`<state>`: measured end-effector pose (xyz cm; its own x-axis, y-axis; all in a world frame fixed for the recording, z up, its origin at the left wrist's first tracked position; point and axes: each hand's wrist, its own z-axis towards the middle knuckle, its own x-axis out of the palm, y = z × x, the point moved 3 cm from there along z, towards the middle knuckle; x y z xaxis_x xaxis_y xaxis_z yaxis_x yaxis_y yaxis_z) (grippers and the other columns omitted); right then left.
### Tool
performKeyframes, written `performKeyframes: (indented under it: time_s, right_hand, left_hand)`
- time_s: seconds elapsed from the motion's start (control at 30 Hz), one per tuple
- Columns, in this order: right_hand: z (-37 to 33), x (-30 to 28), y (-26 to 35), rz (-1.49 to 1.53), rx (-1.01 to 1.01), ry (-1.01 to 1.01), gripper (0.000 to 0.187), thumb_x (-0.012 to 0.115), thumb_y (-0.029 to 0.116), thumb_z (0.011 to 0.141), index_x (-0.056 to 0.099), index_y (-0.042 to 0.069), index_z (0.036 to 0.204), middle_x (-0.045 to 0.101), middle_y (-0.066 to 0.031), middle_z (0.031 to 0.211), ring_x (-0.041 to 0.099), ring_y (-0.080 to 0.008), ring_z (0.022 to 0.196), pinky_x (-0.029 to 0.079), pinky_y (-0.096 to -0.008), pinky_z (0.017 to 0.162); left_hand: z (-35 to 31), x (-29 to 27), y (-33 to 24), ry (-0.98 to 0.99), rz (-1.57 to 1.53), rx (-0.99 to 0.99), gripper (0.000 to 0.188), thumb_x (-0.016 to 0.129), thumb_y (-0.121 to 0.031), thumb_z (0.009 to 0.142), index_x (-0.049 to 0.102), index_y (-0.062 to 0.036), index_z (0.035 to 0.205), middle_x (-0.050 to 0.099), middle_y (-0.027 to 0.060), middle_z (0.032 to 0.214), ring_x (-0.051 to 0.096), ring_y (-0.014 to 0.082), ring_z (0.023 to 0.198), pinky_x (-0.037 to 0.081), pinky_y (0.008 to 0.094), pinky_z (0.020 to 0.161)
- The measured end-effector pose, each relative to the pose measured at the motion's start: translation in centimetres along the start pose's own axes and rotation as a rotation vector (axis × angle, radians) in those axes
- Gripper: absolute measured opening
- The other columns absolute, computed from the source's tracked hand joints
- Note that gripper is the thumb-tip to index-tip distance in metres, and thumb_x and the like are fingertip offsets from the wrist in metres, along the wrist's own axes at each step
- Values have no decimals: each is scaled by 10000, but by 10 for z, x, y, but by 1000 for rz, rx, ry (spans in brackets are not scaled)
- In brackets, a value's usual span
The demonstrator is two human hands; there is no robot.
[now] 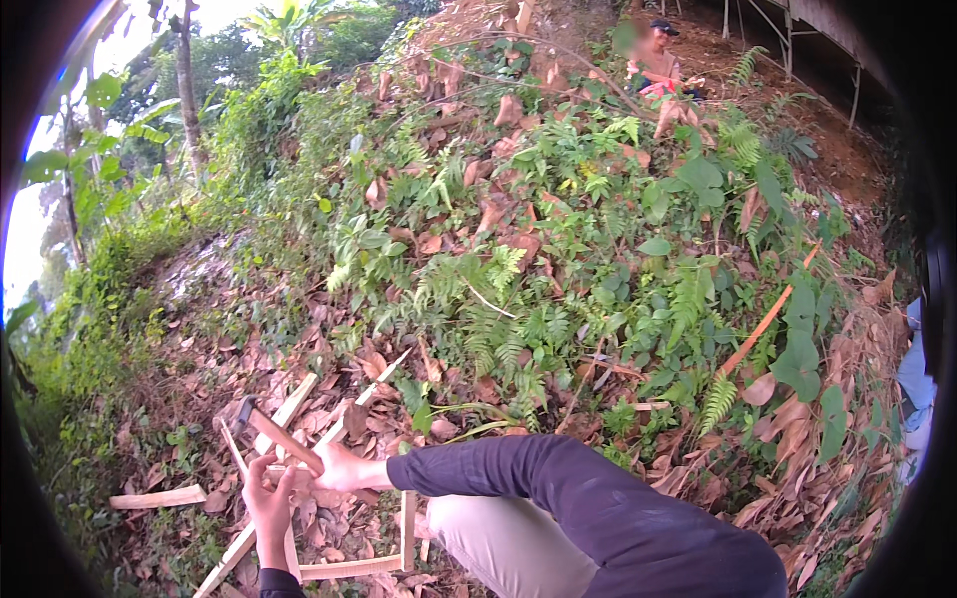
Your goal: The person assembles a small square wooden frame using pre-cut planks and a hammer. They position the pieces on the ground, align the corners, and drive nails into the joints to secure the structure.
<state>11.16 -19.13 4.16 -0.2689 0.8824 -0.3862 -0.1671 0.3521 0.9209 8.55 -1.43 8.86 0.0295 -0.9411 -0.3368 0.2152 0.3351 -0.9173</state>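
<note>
Far left, a short piece of wood [158, 497] lies on the leaves, to the left of the left hand [267, 503]. The left hand's fingers look bent around a thin stick [233, 448], which pokes up past them; I cannot tell how tight they pinch. Just above this hand is a hammer [289, 439], its head up near the stick's tip. The right hand [342, 468], just right of the left one, is wrapped around the hammer's handle. Long sticks [364, 396] lie above the right hand, and a wood frame [349, 569] sits below it, beside the leg [508, 543]. The left fingers are so close to the hammer that a crooked swing could hurt them. The wood could also wobble or slide, because the leaves [334, 518] underneath look loose and bumpy.
</note>
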Motion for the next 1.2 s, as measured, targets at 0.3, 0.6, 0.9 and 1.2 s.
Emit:
performKeyframes:
  time_s: [0.3,0.6,0.9,1.2]
  right_hand:
    - [8,-5,11,23,35,-124,342,870,207,693,615,1,790,644,-83,716,620,-158,694,500,-353,665]
    - [-9,-22,4,38,146,-190,301,869,169,675,624,43,796,695,-107,776,691,-226,767,536,-367,715]
    - [-24,-32,52,192,307,-91,269,867,94,730,661,17,885,679,-35,792,622,-109,710,538,-314,630]
    - [-8,-19,21,161,97,10,329,894,90,725,572,77,793,578,34,754,518,-72,688,453,-267,655]
  left_hand:
    - [2,-27,-1,9,91,106,424,743,-82,857,636,-8,1260,695,105,1107,674,134,845,547,275,723]
    - [-5,-20,-6,-19,177,148,329,696,-143,920,649,-20,1222,706,87,1099,674,154,813,516,303,694]
    - [2,-41,5,-94,196,49,544,319,-422,1085,702,-46,1178,727,111,882,643,160,782,486,337,768]
    - [-7,-50,21,-28,290,81,314,640,-189,964,637,-28,1233,706,148,1081,674,204,763,542,341,738]
